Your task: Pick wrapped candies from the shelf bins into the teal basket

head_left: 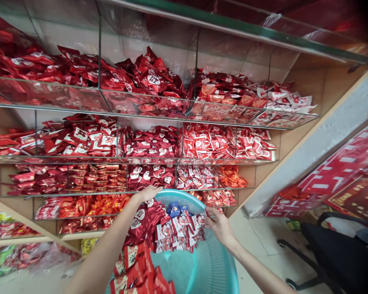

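A turquoise plastic basket (pixel 214 261) is below me, holding several groups of wrapped sweets. At its far rim, my left hand (pixel 147 193) is closed on the edge, with dark red packets (pixel 145 220) just beneath it. My right hand (pixel 220 225), inside the right rim, has its fingers pinched at the edge of a pile of white-and-red packets (pixel 180 232). Blue packets (pixel 176 209) lie behind that pile. Larger red packets (pixel 138 269) fill the near left of the basket, partly hidden by my left forearm.
Glass-fronted shelves (pixel 159 161) ahead hold red packets in divided compartments. Orange packets (pixel 233 176) sit lower right on them. A black wheeled chair (pixel 334 249) stands on the tiled floor to the right, near red printed panels (pixel 340 163). Bagged goods (pixel 33 257) are at lower left.
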A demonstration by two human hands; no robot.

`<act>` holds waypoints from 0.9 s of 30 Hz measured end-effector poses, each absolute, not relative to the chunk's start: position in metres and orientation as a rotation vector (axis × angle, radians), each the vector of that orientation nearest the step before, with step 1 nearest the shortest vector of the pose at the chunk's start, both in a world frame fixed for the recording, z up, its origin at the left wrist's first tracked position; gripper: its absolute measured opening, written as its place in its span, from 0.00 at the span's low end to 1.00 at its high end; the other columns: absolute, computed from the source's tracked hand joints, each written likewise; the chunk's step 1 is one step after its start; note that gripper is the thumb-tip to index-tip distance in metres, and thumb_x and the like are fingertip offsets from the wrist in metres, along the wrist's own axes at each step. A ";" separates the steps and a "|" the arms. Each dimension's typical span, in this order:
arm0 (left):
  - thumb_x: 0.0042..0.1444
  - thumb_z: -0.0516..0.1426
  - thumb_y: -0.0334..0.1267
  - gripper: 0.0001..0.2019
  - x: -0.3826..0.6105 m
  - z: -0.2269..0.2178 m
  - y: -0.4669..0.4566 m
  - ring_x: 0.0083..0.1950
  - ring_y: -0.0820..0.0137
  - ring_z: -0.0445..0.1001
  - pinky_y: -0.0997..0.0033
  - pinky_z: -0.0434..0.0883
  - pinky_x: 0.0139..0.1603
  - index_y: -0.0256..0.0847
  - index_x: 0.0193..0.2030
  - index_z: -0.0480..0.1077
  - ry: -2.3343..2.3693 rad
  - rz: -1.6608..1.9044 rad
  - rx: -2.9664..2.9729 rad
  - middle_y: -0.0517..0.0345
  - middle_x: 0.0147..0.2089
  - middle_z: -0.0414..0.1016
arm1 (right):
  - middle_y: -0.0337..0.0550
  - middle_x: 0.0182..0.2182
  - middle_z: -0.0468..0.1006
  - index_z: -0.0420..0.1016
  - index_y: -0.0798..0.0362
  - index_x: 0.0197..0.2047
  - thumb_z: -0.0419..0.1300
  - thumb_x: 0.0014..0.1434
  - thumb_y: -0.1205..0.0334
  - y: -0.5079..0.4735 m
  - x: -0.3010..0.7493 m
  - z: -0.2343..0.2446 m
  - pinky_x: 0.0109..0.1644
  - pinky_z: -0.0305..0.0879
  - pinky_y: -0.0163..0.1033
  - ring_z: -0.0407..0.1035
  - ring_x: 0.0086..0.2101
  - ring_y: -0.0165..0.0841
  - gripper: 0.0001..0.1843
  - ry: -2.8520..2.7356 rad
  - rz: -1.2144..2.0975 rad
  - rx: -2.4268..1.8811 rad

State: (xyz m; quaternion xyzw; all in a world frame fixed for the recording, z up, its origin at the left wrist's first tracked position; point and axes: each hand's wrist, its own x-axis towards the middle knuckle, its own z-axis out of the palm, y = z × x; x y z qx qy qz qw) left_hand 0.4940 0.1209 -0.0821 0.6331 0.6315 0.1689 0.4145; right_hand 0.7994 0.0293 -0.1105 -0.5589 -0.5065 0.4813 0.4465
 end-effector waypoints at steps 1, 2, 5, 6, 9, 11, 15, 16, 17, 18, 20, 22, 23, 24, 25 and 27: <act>0.38 0.50 0.65 0.25 0.494 -0.082 0.121 0.23 0.74 0.52 0.73 0.51 0.26 0.40 0.18 0.58 1.589 0.427 1.589 0.65 0.17 0.52 | 0.43 0.33 0.69 0.69 0.55 0.40 0.62 0.42 0.54 0.028 0.799 -0.110 0.29 0.71 0.40 0.68 0.30 0.34 0.22 -1.248 1.200 -1.384; 0.38 0.50 0.64 0.25 0.494 -0.082 0.121 0.23 0.75 0.52 0.73 0.50 0.26 0.40 0.17 0.57 1.591 0.431 1.588 0.65 0.17 0.52 | 0.42 0.33 0.69 0.69 0.55 0.40 0.62 0.41 0.54 0.027 0.798 -0.108 0.29 0.71 0.40 0.68 0.29 0.34 0.22 -1.243 1.210 -1.383; 0.38 0.51 0.64 0.25 0.493 -0.083 0.121 0.22 0.75 0.51 0.73 0.49 0.26 0.41 0.17 0.55 1.592 0.443 1.582 0.66 0.17 0.50 | 0.41 0.32 0.68 0.69 0.55 0.40 0.62 0.41 0.53 0.024 0.796 -0.104 0.29 0.71 0.41 0.68 0.29 0.33 0.23 -1.237 1.245 -1.376; 0.38 0.51 0.64 0.25 0.493 -0.083 0.121 0.22 0.75 0.50 0.73 0.49 0.26 0.41 0.16 0.55 1.592 0.447 1.579 0.66 0.16 0.49 | 0.41 0.32 0.67 0.68 0.55 0.40 0.62 0.41 0.53 0.023 0.795 -0.103 0.30 0.71 0.42 0.68 0.29 0.33 0.23 -1.240 1.255 -1.372; 0.38 0.52 0.63 0.25 0.493 -0.083 0.121 0.22 0.75 0.50 0.73 0.48 0.26 0.41 0.16 0.55 1.593 0.454 1.569 0.66 0.16 0.48 | 0.41 0.32 0.66 0.68 0.55 0.41 0.62 0.41 0.51 0.019 0.793 -0.101 0.30 0.72 0.42 0.68 0.29 0.33 0.24 -1.267 1.277 -1.356; 0.38 0.52 0.63 0.25 0.493 -0.083 0.121 0.22 0.75 0.50 0.73 0.48 0.26 0.41 0.16 0.55 1.593 0.459 1.563 0.66 0.16 0.48 | 0.41 0.33 0.67 0.68 0.55 0.41 0.61 0.43 0.51 0.017 0.793 -0.101 0.30 0.72 0.42 0.68 0.29 0.32 0.24 -1.287 1.284 -1.349; 0.38 0.52 0.63 0.25 0.493 -0.084 0.122 0.22 0.75 0.50 0.73 0.48 0.26 0.41 0.16 0.55 1.592 0.469 1.554 0.66 0.16 0.48 | 0.42 0.34 0.68 0.68 0.54 0.41 0.61 0.42 0.50 0.011 0.794 -0.101 0.31 0.72 0.42 0.69 0.29 0.33 0.24 -1.309 1.308 -1.366; 0.38 0.52 0.63 0.25 0.493 -0.085 0.123 0.22 0.75 0.50 0.73 0.48 0.26 0.41 0.16 0.55 1.592 0.471 1.552 0.66 0.16 0.47 | 0.42 0.34 0.69 0.68 0.54 0.41 0.61 0.42 0.50 0.010 0.795 -0.100 0.30 0.72 0.42 0.69 0.29 0.33 0.24 -1.313 1.313 -1.377; 0.38 0.52 0.63 0.25 0.493 -0.085 0.123 0.22 0.76 0.50 0.73 0.47 0.26 0.41 0.16 0.55 1.591 0.474 1.551 0.66 0.16 0.47 | 0.43 0.34 0.69 0.68 0.54 0.41 0.61 0.42 0.49 0.010 0.796 -0.100 0.30 0.71 0.42 0.69 0.29 0.34 0.24 -1.319 1.312 -1.388; 0.38 0.52 0.63 0.25 0.493 -0.086 0.123 0.22 0.76 0.50 0.73 0.47 0.26 0.41 0.16 0.54 1.589 0.476 1.551 0.66 0.16 0.47 | 0.43 0.34 0.69 0.68 0.54 0.41 0.61 0.42 0.49 0.010 0.798 -0.100 0.30 0.71 0.42 0.70 0.29 0.34 0.25 -1.322 1.305 -1.396; 0.38 0.52 0.63 0.25 0.493 -0.087 0.123 0.22 0.76 0.49 0.73 0.47 0.26 0.41 0.16 0.53 1.585 0.479 1.552 0.67 0.16 0.47 | 0.43 0.34 0.70 0.67 0.54 0.42 0.60 0.42 0.48 0.012 0.802 -0.100 0.31 0.71 0.42 0.70 0.30 0.35 0.25 -1.322 1.266 -1.403; 0.38 0.52 0.63 0.25 0.492 -0.087 0.123 0.22 0.76 0.49 0.73 0.47 0.25 0.41 0.16 0.53 1.581 0.479 1.551 0.67 0.16 0.47 | 0.44 0.35 0.70 0.66 0.54 0.42 0.59 0.43 0.47 0.016 0.805 -0.102 0.32 0.71 0.42 0.71 0.31 0.36 0.26 -1.316 1.217 -1.408; 0.38 0.52 0.63 0.25 0.492 -0.087 0.123 0.22 0.76 0.49 0.73 0.47 0.26 0.41 0.16 0.53 1.578 0.479 1.551 0.67 0.16 0.47 | 0.45 0.35 0.70 0.66 0.54 0.43 0.59 0.43 0.48 0.017 0.806 -0.104 0.32 0.72 0.43 0.71 0.32 0.36 0.26 -1.315 1.198 -1.413; 0.38 0.52 0.63 0.25 0.493 -0.087 0.123 0.22 0.76 0.49 0.73 0.47 0.26 0.41 0.16 0.53 1.576 0.479 1.550 0.67 0.16 0.47 | 0.45 0.36 0.71 0.65 0.54 0.43 0.58 0.44 0.48 0.019 0.807 -0.106 0.32 0.72 0.43 0.71 0.33 0.37 0.25 -1.320 1.185 -1.418; 0.38 0.52 0.64 0.25 0.493 -0.087 0.123 0.22 0.76 0.49 0.73 0.47 0.26 0.41 0.16 0.53 1.576 0.480 1.548 0.67 0.16 0.47 | 0.46 0.37 0.71 0.65 0.54 0.43 0.58 0.44 0.48 0.020 0.807 -0.109 0.32 0.72 0.43 0.71 0.34 0.37 0.25 -1.332 1.178 -1.424; 0.37 0.52 0.64 0.26 0.493 -0.086 0.122 0.22 0.76 0.49 0.73 0.48 0.26 0.41 0.16 0.54 1.580 0.484 1.545 0.67 0.16 0.47 | 0.49 0.40 0.71 0.65 0.55 0.44 0.56 0.46 0.48 0.022 0.805 -0.116 0.32 0.72 0.42 0.71 0.35 0.37 0.25 -1.372 1.154 -1.447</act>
